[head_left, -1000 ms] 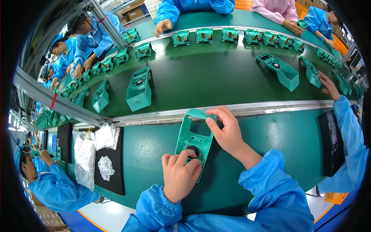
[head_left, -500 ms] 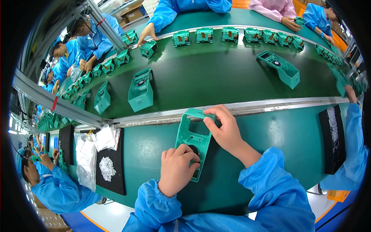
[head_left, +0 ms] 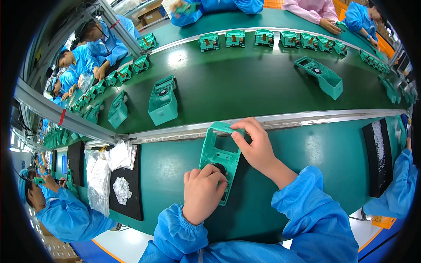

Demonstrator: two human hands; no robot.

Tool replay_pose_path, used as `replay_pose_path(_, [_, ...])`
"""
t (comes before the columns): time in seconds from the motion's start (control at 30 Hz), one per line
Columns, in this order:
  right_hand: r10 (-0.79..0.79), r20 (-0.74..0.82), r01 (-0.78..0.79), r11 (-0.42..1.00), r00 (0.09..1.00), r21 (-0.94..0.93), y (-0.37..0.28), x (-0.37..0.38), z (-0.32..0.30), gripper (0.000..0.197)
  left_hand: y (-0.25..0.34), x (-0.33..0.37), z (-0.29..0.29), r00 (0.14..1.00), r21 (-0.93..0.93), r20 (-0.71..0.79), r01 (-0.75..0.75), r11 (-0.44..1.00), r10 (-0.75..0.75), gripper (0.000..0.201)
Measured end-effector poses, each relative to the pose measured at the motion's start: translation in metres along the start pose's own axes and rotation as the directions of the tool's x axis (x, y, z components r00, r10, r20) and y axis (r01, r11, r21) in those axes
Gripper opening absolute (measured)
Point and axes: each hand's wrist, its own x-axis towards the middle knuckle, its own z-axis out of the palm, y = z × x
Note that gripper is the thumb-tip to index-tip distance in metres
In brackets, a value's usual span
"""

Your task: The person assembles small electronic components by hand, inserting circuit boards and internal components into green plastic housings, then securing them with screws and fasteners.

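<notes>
A green plastic housing, long and open-topped, lies on the green worktable in front of me with its far end tilted slightly right. My right hand grips the upper right rim between thumb and fingers. Inside the lower half sits a round black part, probably a speaker, mostly covered by my left hand. The fingers of that hand are bent and pinched together at the part's lower edge. Whatever they hold is hidden beneath them.
Beyond a metal rail, a green conveyor belt carries similar housings and a row of small green assemblies. Left of me, a black pad holds white bits beside plastic bags. Another black tray lies right. Co-workers sit around.
The belt's housings and assemblies have shifted slightly right. A co-worker across the belt has lifted a green assembly off it. My hands have barely moved.
</notes>
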Motion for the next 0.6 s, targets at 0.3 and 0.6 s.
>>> replay_pose_path(0.3, [0.005, 0.011, -0.004, 1.0, 1.0, -0.01, 0.0031, 0.0025, -0.0009, 0.016, -0.0042, 0.0018, 0.0056, 0.999, -0.075, 0.007, 0.032, 0.997, -0.032, 0.008])
replay_pose_path(0.6, [-0.016, 0.038, 0.018, 0.998, 0.999, -0.053, 0.0028, 0.0057, -0.0019, 0.017, -0.0078, 0.006, 0.006, 0.996, -0.162, 0.026, 0.092, 0.982, -0.089, 0.012])
